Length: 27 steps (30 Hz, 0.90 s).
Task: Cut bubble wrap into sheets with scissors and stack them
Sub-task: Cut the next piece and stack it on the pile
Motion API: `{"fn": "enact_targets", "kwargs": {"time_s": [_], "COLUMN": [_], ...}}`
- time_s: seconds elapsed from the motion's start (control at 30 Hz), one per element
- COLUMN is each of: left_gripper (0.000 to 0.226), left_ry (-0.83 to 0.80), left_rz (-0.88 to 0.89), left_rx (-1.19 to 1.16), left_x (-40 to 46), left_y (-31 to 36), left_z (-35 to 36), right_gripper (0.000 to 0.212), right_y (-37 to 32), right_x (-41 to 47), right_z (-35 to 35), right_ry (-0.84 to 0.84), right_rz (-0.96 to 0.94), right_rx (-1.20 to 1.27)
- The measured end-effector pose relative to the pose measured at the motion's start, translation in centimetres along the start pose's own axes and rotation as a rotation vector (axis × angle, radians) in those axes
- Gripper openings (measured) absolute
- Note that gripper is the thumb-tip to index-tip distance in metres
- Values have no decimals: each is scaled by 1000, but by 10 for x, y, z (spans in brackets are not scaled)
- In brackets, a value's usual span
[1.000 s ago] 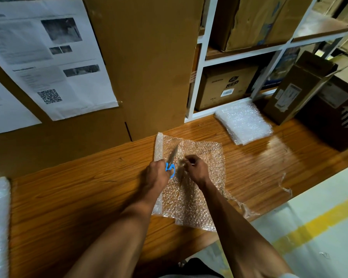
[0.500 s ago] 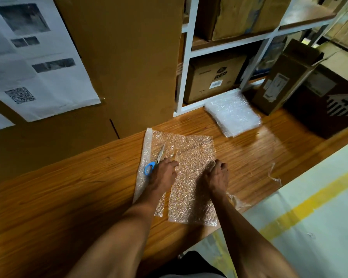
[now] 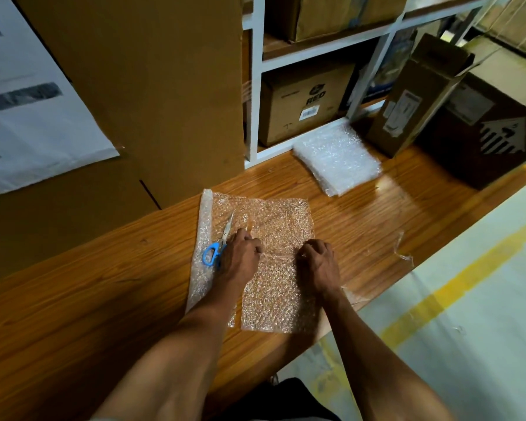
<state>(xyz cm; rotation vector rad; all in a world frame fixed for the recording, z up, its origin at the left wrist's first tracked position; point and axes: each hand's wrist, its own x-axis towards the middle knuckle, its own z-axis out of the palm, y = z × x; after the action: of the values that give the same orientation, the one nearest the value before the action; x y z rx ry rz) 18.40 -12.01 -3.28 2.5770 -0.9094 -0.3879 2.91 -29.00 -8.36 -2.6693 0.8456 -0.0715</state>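
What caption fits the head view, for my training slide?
Both hands pinch a clear bubble wrap sheet on the wooden table, blue-handled scissors lying alongside.

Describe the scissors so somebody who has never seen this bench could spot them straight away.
Start at the wooden table, then find the bubble wrap sheet spread flat in its middle. The scissors lie on the sheet's left part, just left of the left hand. Their bright blue handles are the only vivid colour there, silver blades pointing away from the person.

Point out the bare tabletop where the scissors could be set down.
Widest bare wood on the table is left of the bubble wrap sheet. A smaller patch lies between its right edge and the thin plastic scrap. The far right is crowded by the stack of cut sheets and leaning carton.
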Motion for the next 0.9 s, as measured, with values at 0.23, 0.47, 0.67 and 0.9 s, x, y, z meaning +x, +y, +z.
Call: {"fn": "enact_targets", "kwargs": {"time_s": [0.23, 0.47, 0.67, 0.9], "left_gripper": [13, 26, 46, 45], "left_ry": [13, 64, 74, 79], "left_rz": [96, 45, 25, -49], "left_rx": [-62, -145, -442, -849], "left_x": [3, 11, 26, 55], "left_y": [-9, -6, 9, 32], "left_z": [-9, -33, -69, -99], "right_gripper": [28, 14, 9, 19], "right_y": [-3, -28, -42, -37], "right_x": [5, 24, 54, 88], "right_z": [-16, -61, -101, -143], "right_ry": [30, 225, 280, 165], "right_rz": [-54, -132, -33, 60], "right_rx": [122, 292, 733, 1197]}}
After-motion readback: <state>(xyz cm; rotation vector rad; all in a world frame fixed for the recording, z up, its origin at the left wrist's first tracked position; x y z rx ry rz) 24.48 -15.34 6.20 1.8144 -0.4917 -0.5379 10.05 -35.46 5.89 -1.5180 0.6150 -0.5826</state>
